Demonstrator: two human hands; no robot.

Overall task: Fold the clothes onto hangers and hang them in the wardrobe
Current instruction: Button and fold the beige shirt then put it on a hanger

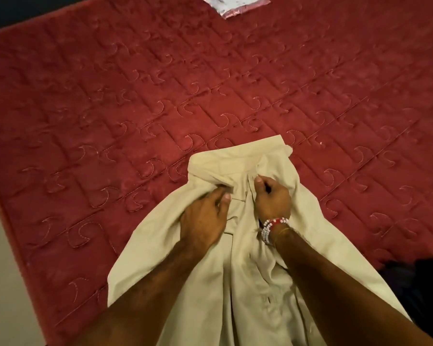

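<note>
Gripping beige shirt (150, 255) on red mattress (210, 83)

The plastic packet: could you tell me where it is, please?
Head view: the packet lies at the top edge, right of centre, on the red mattress, far beyond the beige shirt.

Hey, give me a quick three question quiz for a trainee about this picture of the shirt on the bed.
1. True or false: the left hand and the right hand both hold the beige shirt near its collar.
2. Which wrist wears the beaded bracelet? A) left B) right C) both
3. Fill the gap: the shirt lies on a ___ quilted bedspread.
Key: 1 true; 2 B; 3 red.
</note>
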